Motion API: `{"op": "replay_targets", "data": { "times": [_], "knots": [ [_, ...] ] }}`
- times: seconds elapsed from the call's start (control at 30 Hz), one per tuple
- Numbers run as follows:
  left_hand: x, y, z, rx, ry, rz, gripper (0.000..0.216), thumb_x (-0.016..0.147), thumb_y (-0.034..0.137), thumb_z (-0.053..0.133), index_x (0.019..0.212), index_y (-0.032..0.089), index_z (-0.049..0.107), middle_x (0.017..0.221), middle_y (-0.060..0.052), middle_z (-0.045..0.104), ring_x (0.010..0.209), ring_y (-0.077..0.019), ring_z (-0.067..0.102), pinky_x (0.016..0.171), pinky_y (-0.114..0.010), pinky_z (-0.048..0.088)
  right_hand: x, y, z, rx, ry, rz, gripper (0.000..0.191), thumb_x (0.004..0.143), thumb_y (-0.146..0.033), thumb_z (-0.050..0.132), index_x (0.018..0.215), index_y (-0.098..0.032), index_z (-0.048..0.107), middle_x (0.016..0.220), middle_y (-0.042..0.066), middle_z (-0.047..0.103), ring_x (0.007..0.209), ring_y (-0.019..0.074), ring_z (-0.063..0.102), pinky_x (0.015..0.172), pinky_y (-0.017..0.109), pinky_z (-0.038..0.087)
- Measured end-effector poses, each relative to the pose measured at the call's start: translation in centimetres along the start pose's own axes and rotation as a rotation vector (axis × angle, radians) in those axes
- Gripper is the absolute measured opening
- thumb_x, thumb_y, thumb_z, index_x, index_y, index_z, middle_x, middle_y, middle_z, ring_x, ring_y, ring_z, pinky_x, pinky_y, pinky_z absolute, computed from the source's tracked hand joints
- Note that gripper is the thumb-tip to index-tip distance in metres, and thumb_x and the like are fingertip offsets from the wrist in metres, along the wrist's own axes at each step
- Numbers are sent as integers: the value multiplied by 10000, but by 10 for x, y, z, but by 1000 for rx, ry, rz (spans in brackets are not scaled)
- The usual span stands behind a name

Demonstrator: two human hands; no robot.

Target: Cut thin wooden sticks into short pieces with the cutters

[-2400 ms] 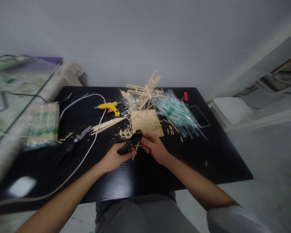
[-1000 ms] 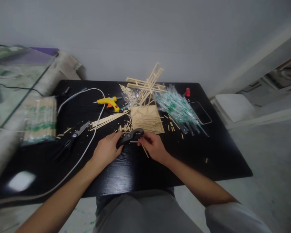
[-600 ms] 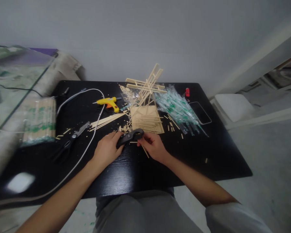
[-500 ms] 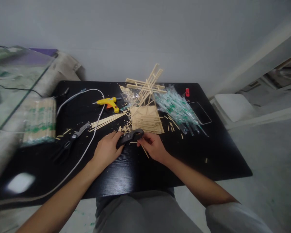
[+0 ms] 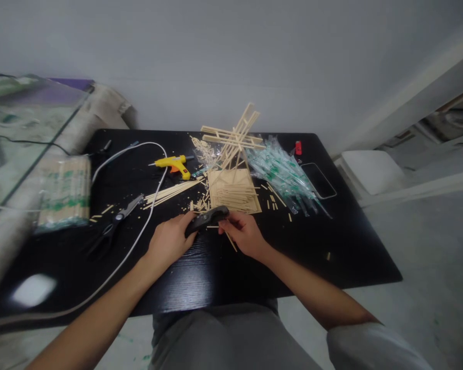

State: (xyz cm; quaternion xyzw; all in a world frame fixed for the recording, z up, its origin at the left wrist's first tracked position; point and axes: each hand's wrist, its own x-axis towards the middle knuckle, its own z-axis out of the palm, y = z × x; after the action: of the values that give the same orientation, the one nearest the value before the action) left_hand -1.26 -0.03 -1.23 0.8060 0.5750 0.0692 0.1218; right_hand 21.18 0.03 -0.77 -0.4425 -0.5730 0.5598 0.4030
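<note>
My left hand (image 5: pixel 170 240) is closed round the handles of a black cutter (image 5: pixel 207 218), whose head lies just in front of my right hand. My right hand (image 5: pixel 244 234) pinches a thin wooden stick (image 5: pixel 230 240) that runs from the cutter's jaws down toward me. Just beyond both hands lies a flat raft of glued sticks (image 5: pixel 233 190) with a leaning stick frame (image 5: pixel 233 137) rising from it. Short stick offcuts (image 5: pixel 199 204) litter the black table (image 5: pixel 351 246) around the cutter.
A yellow glue gun (image 5: pixel 173 164) with a white cable (image 5: pixel 146 216) lies at the back. Black scissors (image 5: pixel 113 226) lie left, loose long sticks (image 5: pixel 170 192) beside them. Wrapped chopsticks (image 5: pixel 283 172), a phone (image 5: pixel 318 180) and a red lighter (image 5: pixel 298 147) lie right. A chopstick pack (image 5: pixel 64 190) sits far left.
The cutter and stick have come down from a raised hold to rest low at the table. Over the last second the hands have barely moved.
</note>
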Motion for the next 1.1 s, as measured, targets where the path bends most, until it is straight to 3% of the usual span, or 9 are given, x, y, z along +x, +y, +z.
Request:
{"op": "replay_targets", "data": {
  "times": [0.17, 0.3, 0.43, 0.57, 0.67, 0.8, 1.1],
  "knots": [
    [0, -2, 3, -80, 20, -16, 207, 903, 268, 557, 1083, 213, 642, 954, -62, 746, 845, -251, 720, 711, -307, 489, 0, -1, 1, 59, -14, 16, 395, 890, -525, 657, 725, -165, 655, 630, 3, 601, 541, 107, 470, 514, 238, 344],
    [0, 0, 1, -390, 114, -19, 194, 937, 351, 558, 981, 200, 672, 851, -16, 725, 754, -178, 674, 707, -258, 476, 0, 1, 0, 85, -1, 24, 383, 882, -537, 668, 855, -158, 714, 672, 10, 641, 519, 96, 448, 491, 233, 333],
    [0, 2, -6, -619, 268, -145, 320, 958, 452, 540, 865, 171, 663, 662, 35, 607, 583, -115, 532, 579, -216, 418, 0, 4, 1, 103, 12, 28, 394, 869, -547, 682, 909, -159, 734, 681, 13, 653, 510, 93, 438, 477, 229, 323],
    [0, -1, -8, -536, 294, -113, 264, 945, 404, 559, 862, 174, 657, 658, 37, 601, 577, -112, 536, 585, -215, 426, 0, 4, 2, 118, 15, 42, 400, 861, -553, 687, 926, -161, 735, 673, 10, 648, 506, 97, 446, 471, 231, 320],
    [-1, -6, -3, -413, 251, 0, 178, 918, 325, 571, 978, 187, 666, 836, -6, 705, 739, -157, 656, 717, -248, 490, 0, 4, 2, 111, 22, 20, 378, 867, -536, 687, 913, -164, 729, 665, 10, 649, 512, 102, 457, 482, 235, 332],
    [-2, -10, 3, -274, 217, 99, 242, 878, 262, 569, 1099, 202, 645, 1012, -48, 733, 927, -225, 701, 827, -313, 528, 0, 1, 1, 46, 23, -15, 365, 883, -522, 672, 802, -167, 698, 644, 8, 637, 531, 110, 478, 514, 242, 359],
    [-1, -7, 1, -98, 185, 105, 303, 871, 237, 569, 1167, 212, 625, 1062, -71, 708, 973, -263, 692, 860, -365, 543, -1, -1, 0, -10, 27, -47, 365, 899, -505, 654, 763, -167, 675, 634, 5, 618, 561, 122, 495, 540, 247, 364]
  ]
}}
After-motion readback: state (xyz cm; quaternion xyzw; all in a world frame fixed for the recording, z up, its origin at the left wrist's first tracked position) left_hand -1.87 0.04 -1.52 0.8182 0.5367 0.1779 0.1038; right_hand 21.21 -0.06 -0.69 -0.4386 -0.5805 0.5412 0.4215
